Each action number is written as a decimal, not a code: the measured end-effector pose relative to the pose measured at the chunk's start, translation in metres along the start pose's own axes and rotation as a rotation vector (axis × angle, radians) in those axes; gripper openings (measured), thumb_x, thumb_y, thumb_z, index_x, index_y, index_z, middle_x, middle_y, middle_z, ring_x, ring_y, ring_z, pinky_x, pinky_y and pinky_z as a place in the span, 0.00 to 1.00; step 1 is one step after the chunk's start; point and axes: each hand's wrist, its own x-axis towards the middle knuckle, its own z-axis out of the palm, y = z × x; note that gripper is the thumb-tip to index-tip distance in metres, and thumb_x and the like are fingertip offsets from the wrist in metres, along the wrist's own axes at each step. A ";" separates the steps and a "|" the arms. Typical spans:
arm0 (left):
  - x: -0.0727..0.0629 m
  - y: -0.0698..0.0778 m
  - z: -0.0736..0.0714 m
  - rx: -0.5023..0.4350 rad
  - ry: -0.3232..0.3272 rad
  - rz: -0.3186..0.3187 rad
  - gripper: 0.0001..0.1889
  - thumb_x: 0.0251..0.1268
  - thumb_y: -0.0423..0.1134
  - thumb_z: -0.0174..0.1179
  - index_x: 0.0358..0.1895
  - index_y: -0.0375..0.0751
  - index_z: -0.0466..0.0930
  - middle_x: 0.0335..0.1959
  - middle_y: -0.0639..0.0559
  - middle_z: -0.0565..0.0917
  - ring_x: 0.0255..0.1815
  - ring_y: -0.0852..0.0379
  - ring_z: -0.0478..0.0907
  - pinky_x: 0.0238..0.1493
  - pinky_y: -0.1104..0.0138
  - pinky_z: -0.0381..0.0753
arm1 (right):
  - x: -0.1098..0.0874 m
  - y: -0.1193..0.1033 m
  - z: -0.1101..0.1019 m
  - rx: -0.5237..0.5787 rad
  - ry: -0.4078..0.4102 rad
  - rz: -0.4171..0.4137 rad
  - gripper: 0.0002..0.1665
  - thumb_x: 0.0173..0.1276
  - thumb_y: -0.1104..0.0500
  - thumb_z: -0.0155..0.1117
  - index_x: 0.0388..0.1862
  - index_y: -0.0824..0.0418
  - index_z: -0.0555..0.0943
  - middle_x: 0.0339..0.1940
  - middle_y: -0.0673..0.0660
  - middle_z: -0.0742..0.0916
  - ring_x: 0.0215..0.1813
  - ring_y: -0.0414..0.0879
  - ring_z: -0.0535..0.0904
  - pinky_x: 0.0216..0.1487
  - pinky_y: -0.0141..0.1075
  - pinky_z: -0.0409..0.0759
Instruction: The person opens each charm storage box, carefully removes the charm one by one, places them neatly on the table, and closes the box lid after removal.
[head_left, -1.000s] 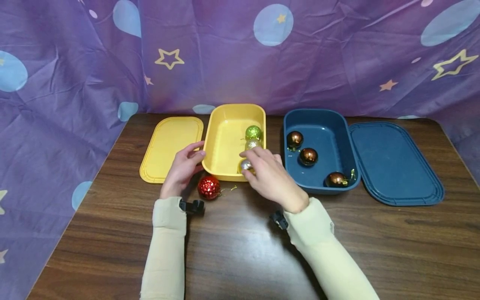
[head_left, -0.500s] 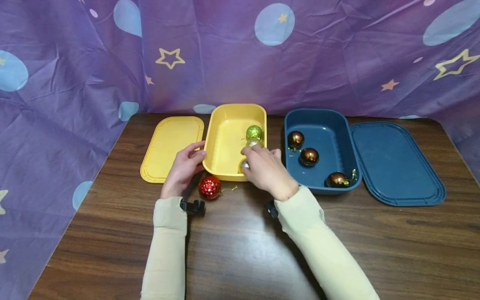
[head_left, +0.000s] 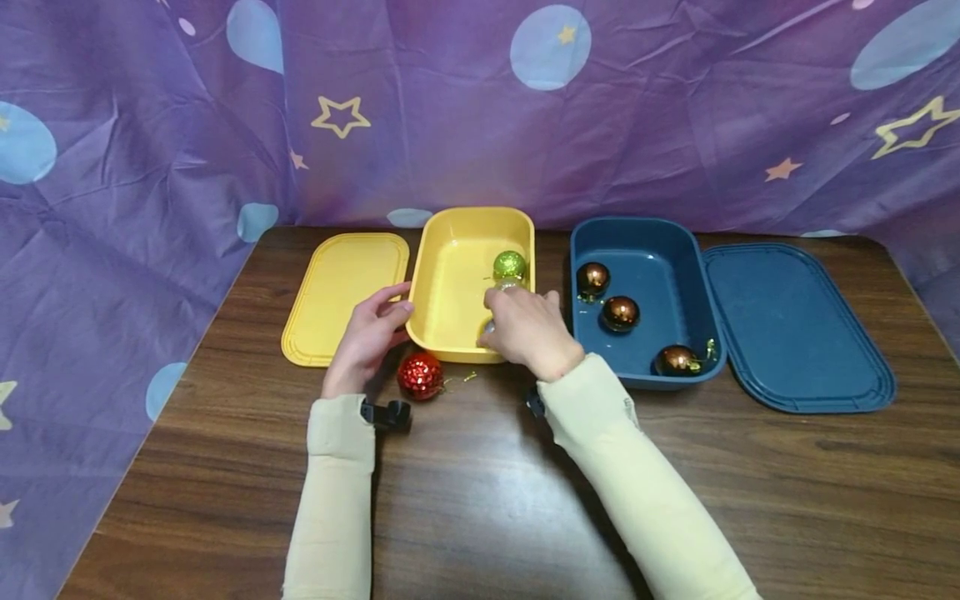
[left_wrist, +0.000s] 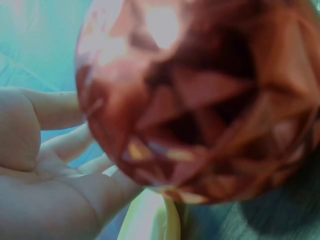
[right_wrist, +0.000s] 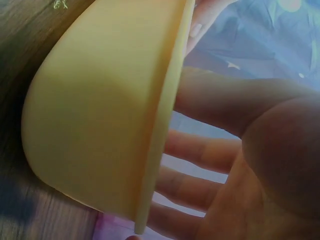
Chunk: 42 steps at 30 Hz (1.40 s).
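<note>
My left hand (head_left: 369, 337) rests against the left side of the yellow box (head_left: 442, 329) with its fingers loosely extended. Over the box's near right part is my right hand (head_left: 528, 329); its fingers and thumb curl down around a silver bauble (head_left: 488, 326), mostly hidden beneath them. From the right wrist, the box wall (right_wrist: 95, 110) hides those fingertips. Inside the box, a green bauble (head_left: 509, 265) lies behind a pale gold glittery bauble (head_left: 510, 284), partly covered by the hand. A red faceted bauble (head_left: 421, 376) sits on the table just in front, large in the left wrist view.
A blue box (head_left: 647, 258) holding three brown baubles (head_left: 620, 313) stands to the right, its blue lid (head_left: 798, 325) beside it. Left of the yellow box lies a yellow lid (head_left: 345, 300). Behind the wooden table (head_left: 465, 500) hangs a purple patterned cloth (head_left: 450, 108).
My right hand has shifted slightly left and lower over the yellow box, covering more of the silver and pale gold baubles. My left hand has stayed at the box's side.
</note>
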 end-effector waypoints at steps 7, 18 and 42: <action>0.000 0.000 0.000 0.002 -0.001 -0.010 0.23 0.73 0.34 0.49 0.70 0.41 0.65 0.61 0.33 0.74 0.55 0.50 0.75 0.55 0.58 0.79 | 0.005 -0.001 0.001 0.001 -0.048 0.021 0.16 0.55 0.51 0.73 0.35 0.56 0.78 0.40 0.54 0.84 0.44 0.51 0.79 0.54 0.54 0.67; 0.000 0.000 -0.001 0.006 0.003 -0.016 0.23 0.74 0.34 0.49 0.70 0.42 0.66 0.61 0.34 0.75 0.56 0.49 0.75 0.59 0.55 0.77 | 0.004 0.001 0.005 0.040 -0.028 -0.012 0.15 0.56 0.52 0.72 0.38 0.57 0.79 0.39 0.54 0.84 0.44 0.50 0.79 0.56 0.56 0.62; 0.000 0.001 -0.001 0.018 0.000 -0.016 0.23 0.74 0.34 0.48 0.70 0.42 0.65 0.62 0.35 0.75 0.55 0.51 0.75 0.56 0.58 0.78 | -0.020 0.017 0.008 0.261 0.244 -0.122 0.31 0.57 0.50 0.72 0.58 0.60 0.78 0.51 0.58 0.78 0.52 0.53 0.74 0.52 0.48 0.67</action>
